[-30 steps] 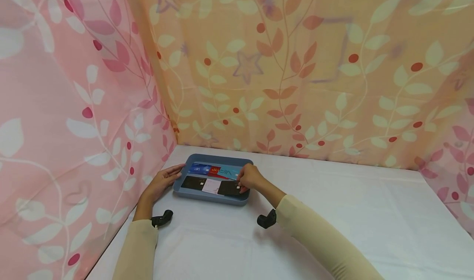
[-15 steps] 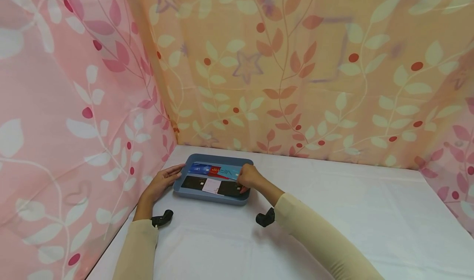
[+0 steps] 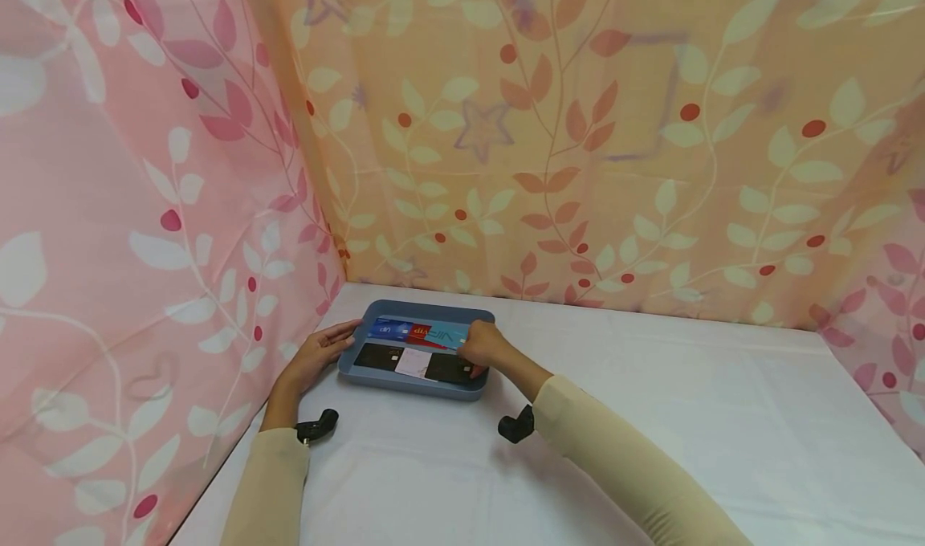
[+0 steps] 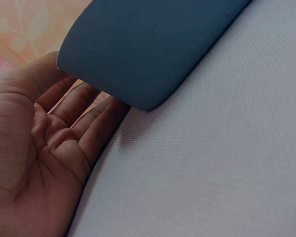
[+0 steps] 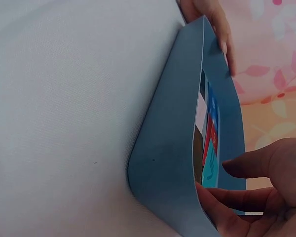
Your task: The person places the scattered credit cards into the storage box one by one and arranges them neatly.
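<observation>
A blue-grey tray [image 3: 408, 383] lies on the white cloth with two rows of cards in it. Along the back are a blue card [image 3: 389, 330], a red VIP card [image 3: 417, 335] and a teal card [image 3: 446, 336] that overlaps the red one. In front lie a black card [image 3: 378, 356], a pale card [image 3: 413, 363] and another black card [image 3: 444, 368]. My left hand [image 3: 315, 359] rests its extended fingers against the tray's left end. My right hand [image 3: 488, 346] reaches inside at the right end, fingertips at the front black card; its thumb [image 5: 241, 165] stands apart from the fingers.
White cloth [image 3: 650, 417] covers the table on the right and in front of the tray. A pink patterned curtain [image 3: 181, 289] hangs close on the left, and an orange patterned one [image 3: 549, 209] stands behind. Black wrist cameras [image 3: 316, 426] jut from both wrists.
My right hand has shifted slightly left over the tray, its fingertips staying at the right black card. The left hand and the tray have not visibly moved.
</observation>
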Available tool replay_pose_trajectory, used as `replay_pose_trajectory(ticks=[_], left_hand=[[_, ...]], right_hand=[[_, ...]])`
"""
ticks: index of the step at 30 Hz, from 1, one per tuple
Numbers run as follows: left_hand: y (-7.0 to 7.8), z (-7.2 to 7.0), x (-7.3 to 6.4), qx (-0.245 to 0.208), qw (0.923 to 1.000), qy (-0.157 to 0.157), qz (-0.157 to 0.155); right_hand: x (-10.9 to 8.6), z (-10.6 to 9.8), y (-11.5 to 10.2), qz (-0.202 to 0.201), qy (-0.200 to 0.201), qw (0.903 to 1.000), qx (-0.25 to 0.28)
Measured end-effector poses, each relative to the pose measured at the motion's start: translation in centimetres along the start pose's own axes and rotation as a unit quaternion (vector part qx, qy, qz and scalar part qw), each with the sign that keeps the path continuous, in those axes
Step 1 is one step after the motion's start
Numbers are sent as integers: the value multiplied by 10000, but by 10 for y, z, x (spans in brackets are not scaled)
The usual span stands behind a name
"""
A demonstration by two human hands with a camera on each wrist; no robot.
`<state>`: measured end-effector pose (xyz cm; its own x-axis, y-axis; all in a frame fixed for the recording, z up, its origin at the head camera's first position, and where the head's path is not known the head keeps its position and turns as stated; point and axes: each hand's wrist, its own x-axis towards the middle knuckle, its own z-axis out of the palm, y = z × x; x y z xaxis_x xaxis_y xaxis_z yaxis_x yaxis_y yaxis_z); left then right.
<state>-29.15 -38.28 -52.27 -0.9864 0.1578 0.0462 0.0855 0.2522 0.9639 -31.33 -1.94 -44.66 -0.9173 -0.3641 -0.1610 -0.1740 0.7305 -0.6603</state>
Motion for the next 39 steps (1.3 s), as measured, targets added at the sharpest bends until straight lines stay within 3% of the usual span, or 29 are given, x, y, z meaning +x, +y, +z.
replay_pose_trajectory(ticks=[15, 19, 25, 33, 37, 39], left_hand=[[-2, 2, 1, 8, 9999, 21, -110], [-4, 2, 2, 99, 9999, 42, -129], [-4, -2, 1, 248, 9995, 118, -163], [8, -3, -4, 133, 9993, 131, -322], [18, -4, -5, 407, 9987, 38, -290], [24, -4, -4, 751, 9970, -24, -205]], right_hand=[[-5, 2, -1, -125, 71, 9995, -279], [-9, 1, -2, -403, 79, 9982, -439], [-17, -3, -6, -910, -80, 9955, -254], [-30, -16, -7, -1450, -119, 9893, -135], [-37, -24, -2, -1484, -114, 9887, 157], [-41, -28, 2, -1440, -105, 9890, 311]])
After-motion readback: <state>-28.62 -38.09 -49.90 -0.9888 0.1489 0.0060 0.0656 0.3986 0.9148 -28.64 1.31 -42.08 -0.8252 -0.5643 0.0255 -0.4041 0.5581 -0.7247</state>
